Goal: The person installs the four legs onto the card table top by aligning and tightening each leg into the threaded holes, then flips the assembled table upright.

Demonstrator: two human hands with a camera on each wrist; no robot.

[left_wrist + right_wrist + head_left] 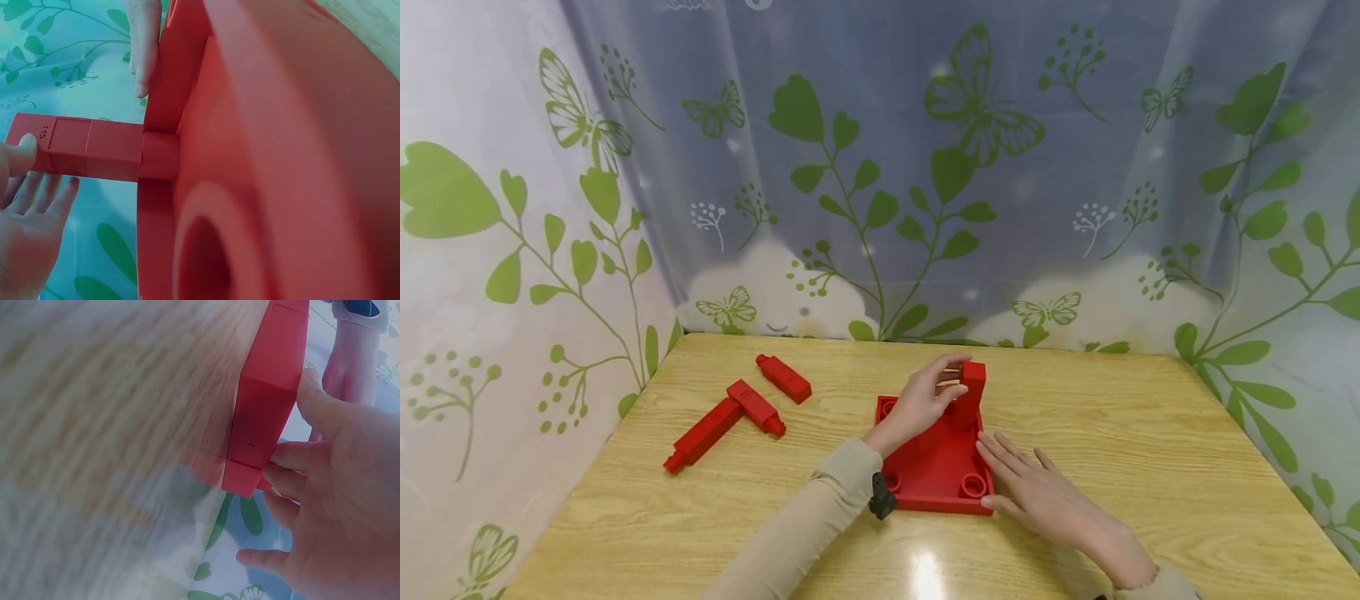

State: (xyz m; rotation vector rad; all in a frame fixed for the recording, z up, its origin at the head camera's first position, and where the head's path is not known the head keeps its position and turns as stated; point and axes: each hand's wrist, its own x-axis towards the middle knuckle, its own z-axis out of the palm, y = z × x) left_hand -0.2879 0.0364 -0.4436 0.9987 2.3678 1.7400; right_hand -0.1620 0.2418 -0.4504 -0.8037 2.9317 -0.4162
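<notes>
A red square panel with raised sides and round sockets at its corners lies on the table, sockets upward. In its far right corner stands a red block-shaped leg, upright, its lower end in the socket. My left hand holds this leg near the top, thumb on one face and fingers on another, as the left wrist view shows on the leg. My right hand rests along the panel's right side with fingers extended; in the right wrist view its fingertips touch the panel's rim.
Three more red legs with threaded-looking ends lie to the left: one leg at the back, another leg overlapping the end of a third leg. A patterned curtain hangs behind the wooden table.
</notes>
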